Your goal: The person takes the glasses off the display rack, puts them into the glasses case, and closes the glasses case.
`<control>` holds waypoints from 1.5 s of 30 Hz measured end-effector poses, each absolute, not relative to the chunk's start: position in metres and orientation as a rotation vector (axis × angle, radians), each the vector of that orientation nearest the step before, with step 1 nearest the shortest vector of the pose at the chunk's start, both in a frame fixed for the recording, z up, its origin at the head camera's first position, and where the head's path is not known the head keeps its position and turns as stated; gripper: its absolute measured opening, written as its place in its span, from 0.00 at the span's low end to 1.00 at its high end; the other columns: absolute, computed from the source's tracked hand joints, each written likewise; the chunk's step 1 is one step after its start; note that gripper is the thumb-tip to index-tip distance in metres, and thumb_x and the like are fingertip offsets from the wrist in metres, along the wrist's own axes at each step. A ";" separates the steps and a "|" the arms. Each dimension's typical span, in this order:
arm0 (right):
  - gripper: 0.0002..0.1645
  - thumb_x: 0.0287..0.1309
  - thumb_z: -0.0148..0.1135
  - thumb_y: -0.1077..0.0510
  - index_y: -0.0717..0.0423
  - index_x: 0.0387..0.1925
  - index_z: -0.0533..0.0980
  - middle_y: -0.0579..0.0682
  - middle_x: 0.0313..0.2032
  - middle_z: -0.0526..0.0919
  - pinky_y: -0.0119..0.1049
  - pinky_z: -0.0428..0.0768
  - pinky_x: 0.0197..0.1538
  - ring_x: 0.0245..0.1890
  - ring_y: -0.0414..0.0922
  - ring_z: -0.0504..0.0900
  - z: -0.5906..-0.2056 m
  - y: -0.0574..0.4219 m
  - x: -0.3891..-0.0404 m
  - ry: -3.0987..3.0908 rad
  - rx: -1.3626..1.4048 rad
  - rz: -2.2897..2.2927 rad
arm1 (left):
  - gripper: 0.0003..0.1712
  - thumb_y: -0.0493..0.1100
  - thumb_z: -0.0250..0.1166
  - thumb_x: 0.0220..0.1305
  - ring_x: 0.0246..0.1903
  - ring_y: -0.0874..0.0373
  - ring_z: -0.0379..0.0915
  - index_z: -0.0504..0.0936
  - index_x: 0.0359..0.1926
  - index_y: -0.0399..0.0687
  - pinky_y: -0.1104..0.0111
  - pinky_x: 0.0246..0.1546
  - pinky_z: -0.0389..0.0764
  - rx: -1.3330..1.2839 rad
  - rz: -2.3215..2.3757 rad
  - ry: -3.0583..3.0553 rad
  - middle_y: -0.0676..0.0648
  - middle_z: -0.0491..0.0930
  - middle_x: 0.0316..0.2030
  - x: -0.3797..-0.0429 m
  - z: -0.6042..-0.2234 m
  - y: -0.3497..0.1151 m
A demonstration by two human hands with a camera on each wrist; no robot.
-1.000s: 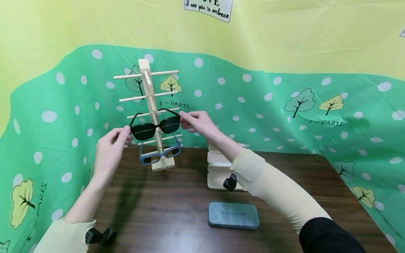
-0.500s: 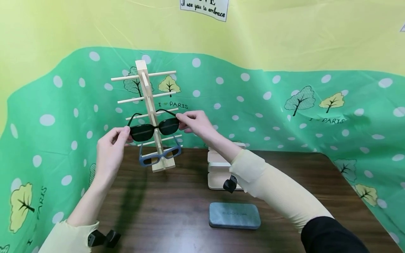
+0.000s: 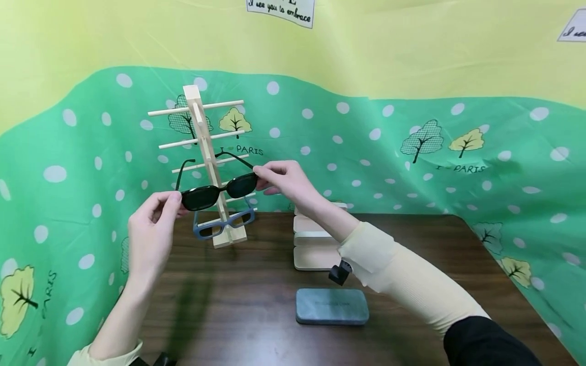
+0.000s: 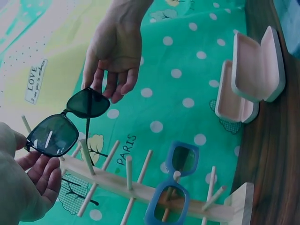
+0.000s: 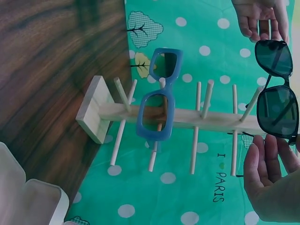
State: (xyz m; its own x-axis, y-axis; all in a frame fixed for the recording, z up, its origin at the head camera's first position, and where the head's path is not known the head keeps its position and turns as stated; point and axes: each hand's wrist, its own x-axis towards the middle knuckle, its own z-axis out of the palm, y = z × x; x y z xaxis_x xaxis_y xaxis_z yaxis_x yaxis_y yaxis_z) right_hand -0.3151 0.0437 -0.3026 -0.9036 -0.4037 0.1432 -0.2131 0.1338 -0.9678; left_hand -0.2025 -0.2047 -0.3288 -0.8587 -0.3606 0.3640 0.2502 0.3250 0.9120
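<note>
Black sunglasses (image 3: 200, 198) with dark lenses are held in front of a wooden eyewear rack (image 3: 200, 122), their temples unfolded and pointing toward it. My left hand (image 3: 152, 229) pinches one end of the frame between thumb and fingers. At the opposite end, my right hand (image 3: 288, 182) pinches the other hinge corner. In the left wrist view the sunglasses (image 4: 52, 136) appear apart from the rack's post, one temple hanging past a peg. Blue-framed glasses (image 5: 171, 112) hang on the rack's lower pegs. The upper pegs carry no glasses.
A closed blue-grey glasses case (image 3: 331, 306) lies on the dark wooden table (image 3: 256, 284). Behind it stand open pale cases (image 3: 316, 258), partly hidden by my right forearm. A green and yellow patterned cloth (image 3: 348, 152) hangs behind the table.
The sunglasses have come slightly down and away from the rack, their left end dropping, and more of the temples shows. Both hands keep their hold. The head view has shifted a little.
</note>
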 end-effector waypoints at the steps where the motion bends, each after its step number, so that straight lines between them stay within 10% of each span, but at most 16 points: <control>1: 0.16 0.72 0.61 0.49 0.58 0.40 0.85 0.52 0.34 0.87 0.45 0.87 0.53 0.43 0.50 0.87 -0.303 0.045 -0.314 2.241 -0.618 -1.878 | 0.16 0.52 0.61 0.76 0.36 0.65 0.83 0.86 0.47 0.45 0.80 0.47 0.80 0.103 -1.572 -2.080 0.56 0.84 0.33 -0.202 -0.329 -0.204; 27: 0.16 0.69 0.65 0.54 0.63 0.50 0.84 0.58 0.48 0.88 0.42 0.86 0.56 0.47 0.46 0.89 -0.342 0.132 -0.251 2.246 -0.386 -1.974 | 0.10 0.44 0.65 0.73 0.38 0.67 0.87 0.88 0.47 0.44 0.81 0.44 0.82 -0.030 -1.712 -2.111 0.56 0.89 0.36 -0.182 -0.375 -0.138; 45: 0.23 0.70 0.65 0.52 0.67 0.56 0.80 0.40 0.45 0.89 0.33 0.86 0.56 0.48 0.41 0.89 -0.393 0.198 -0.199 2.335 -0.112 -2.071 | 0.11 0.44 0.67 0.71 0.46 0.70 0.83 0.88 0.49 0.44 0.79 0.54 0.80 -0.053 -1.934 -2.118 0.43 0.88 0.47 -0.180 -0.419 -0.071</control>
